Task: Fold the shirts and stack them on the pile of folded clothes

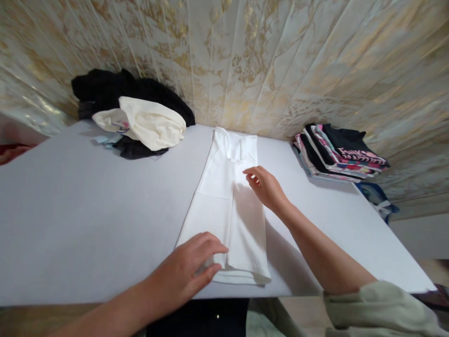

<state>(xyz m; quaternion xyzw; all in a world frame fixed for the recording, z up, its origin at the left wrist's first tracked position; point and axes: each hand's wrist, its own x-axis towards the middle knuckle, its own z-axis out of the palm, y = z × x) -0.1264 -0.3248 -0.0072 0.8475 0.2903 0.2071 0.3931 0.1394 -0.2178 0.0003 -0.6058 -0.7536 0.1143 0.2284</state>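
Note:
A white garment (217, 206), its sides folded inward to a long narrow shape, lies flat on the white table with its neckline toward the wall and its hem near the front edge. Over the lower left part of it is my left hand (196, 262), thumb and fingers apart, fingertips close to the fold line by the hem. Further up, my right hand (264, 187) hovers above the upper right part, just below the neckline, fingers loosely curled and spread with nothing visible in them. Its shadow falls on the cloth.
At the back left sits a loose heap of black clothes (157, 91) with a cream garment (154, 122) on top. A stack of folded clothes (343, 152) stands at the back right of the table (105, 224). Behind runs a patterned wall (224, 61). Blue cloth (377, 199) shows beyond the right edge.

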